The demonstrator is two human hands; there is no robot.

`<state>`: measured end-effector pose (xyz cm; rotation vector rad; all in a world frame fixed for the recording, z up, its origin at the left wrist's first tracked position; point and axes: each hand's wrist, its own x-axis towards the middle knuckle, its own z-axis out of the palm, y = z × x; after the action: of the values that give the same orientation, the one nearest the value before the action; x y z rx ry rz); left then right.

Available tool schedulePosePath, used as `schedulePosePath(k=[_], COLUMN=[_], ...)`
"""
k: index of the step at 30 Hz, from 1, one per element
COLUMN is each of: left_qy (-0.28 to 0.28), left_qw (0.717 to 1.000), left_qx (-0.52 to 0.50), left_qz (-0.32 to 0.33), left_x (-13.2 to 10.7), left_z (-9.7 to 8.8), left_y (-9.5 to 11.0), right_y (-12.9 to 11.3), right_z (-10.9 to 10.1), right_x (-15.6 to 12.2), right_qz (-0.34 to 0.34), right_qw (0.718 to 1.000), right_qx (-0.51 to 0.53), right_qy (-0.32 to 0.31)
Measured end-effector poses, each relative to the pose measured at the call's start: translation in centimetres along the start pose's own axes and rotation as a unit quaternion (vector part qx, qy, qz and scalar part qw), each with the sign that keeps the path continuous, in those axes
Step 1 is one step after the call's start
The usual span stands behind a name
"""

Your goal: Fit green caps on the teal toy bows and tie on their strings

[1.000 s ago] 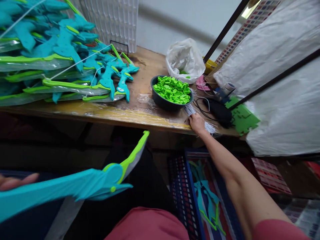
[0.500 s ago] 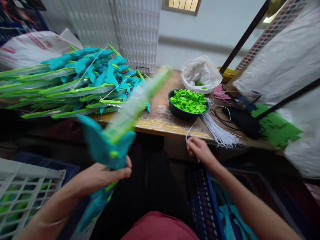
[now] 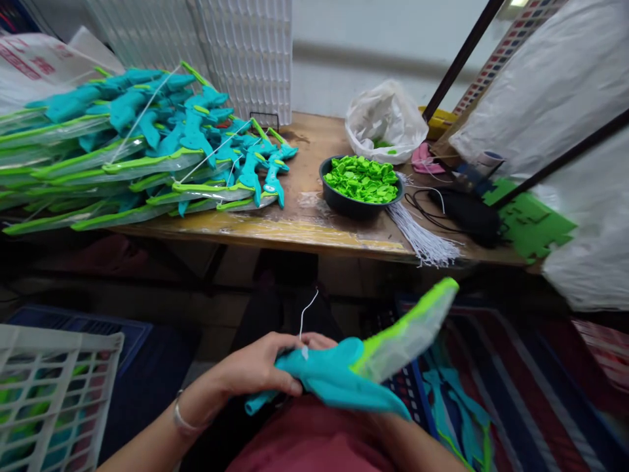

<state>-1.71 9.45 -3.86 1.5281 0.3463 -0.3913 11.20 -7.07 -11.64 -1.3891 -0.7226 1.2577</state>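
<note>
My left hand (image 3: 260,367) is closed around the teal grip of a teal-and-green plastic toy (image 3: 334,373), held low over my lap. The toy has a translucent, green-edged blade-like arm that points up to the right. A white cord (image 3: 308,309) rises from the grip beside my left fingers, its far end loose in the air. Behind the grip, the curled fingers of my right hand (image 3: 318,339) touch the toy. The toy hides most of that hand and whatever its fingertips hold.
On the table (image 3: 295,233), a pile of similar toys (image 3: 162,144) lies left. A dark bowl (image 3: 351,208) of green pieces, a white bag (image 3: 388,124) and a bundle of white cords (image 3: 425,236) are right. Crates (image 3: 54,393) flank my legs.
My left hand has lowered the toy towards my lap and tilted it to the right. My right hand has come from the table edge to the toy with the white cord.
</note>
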Motion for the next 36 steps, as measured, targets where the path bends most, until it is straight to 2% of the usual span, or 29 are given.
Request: schedulePosePath(k=[3,6,11,16,20,23,28,30,33,36], left_qy=[0.011,0.051,0.086,0.085,0.08,0.091,0.181,0.211,0.231,0.234], left_qw=[0.997,0.989,0.981,0.982,0.975,0.966,0.928,0.904,0.864,0.827], left_qx=[0.073,0.135,0.17,0.166,0.207,0.24,0.324,0.37,0.445,0.51], left_qz=[-0.031,-0.037,-0.041,-0.027,-0.027,-0.023,0.023,0.046,0.047,0.025], left_x=[0.0,0.1,-0.3,-0.4,-0.3,-0.2,0.4,0.7,0.9,1.0], left_z=[2.3,3.7,3.9,3.6,3.6,3.5,3.5,3.5,3.4,3.5], left_y=[-0.6,-2.1,-4.0,-4.6,-5.1,-6.8,-11.7,-12.6,-12.3,-11.3], right_y=[-1.4,-3.2,-4.8,-4.0,-3.1,-2.6,-2.5,-3.1,-4.8,-6.9], right_z=[-1.2,-2.6,-5.4,-8.1,-10.6,-12.5,-15.2,-16.3,-17.6,-17.5], right_x=[1.6,3.5,5.2,5.1,4.0,3.0,2.0,1.6,0.5,-1.3], right_qz=[-0.001,-0.035,-0.102,-0.12,-0.138,-0.154,-0.174,-0.179,-0.19,-0.192], right_qw=[0.983,0.945,0.906,0.882,0.872,0.87,0.878,0.883,0.881,0.877], right_qx=[0.182,0.31,0.36,0.37,0.353,0.324,0.235,0.184,0.085,-0.056], right_qy=[0.013,0.098,0.2,0.266,0.309,0.339,0.379,0.393,0.425,0.437])
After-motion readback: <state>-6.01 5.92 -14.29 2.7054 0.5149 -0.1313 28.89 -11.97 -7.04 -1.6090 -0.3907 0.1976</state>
